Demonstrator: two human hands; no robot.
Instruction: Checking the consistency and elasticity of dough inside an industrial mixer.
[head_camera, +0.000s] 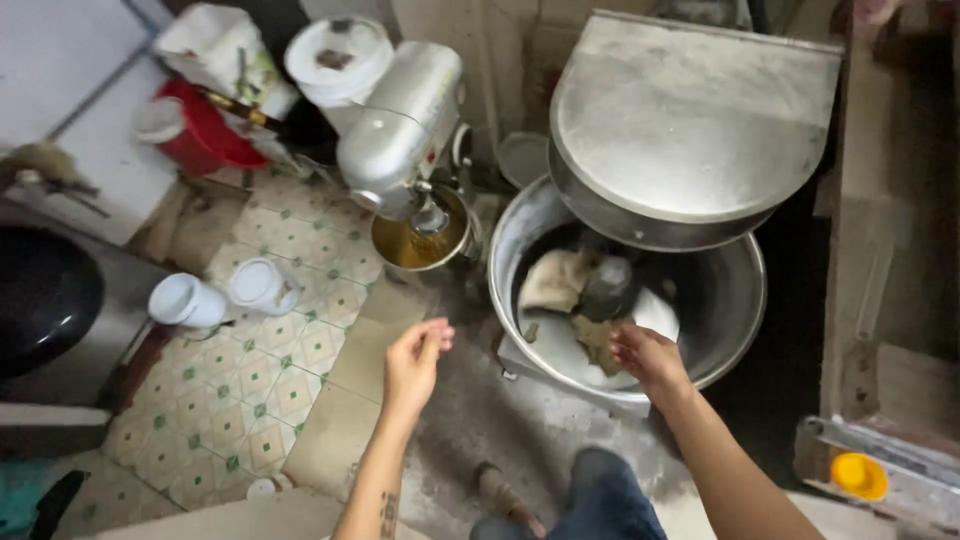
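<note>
The large mixing bowl (735, 300) is dull silver steel, and its flat lid (690, 110) is the same grey metal. The dough (555, 280) inside is pale beige; the lump (598, 340) by the right hand (645, 355) is darker tan. The small mixer (400, 120) is silver above a bowl of amber-yellow liquid (405, 245). The floor tiles (230, 400) are cream with a green diamond pattern. Two cups (225, 295) are white, the bucket (205, 130) is red, and the cap (858, 475) is yellow.
</note>
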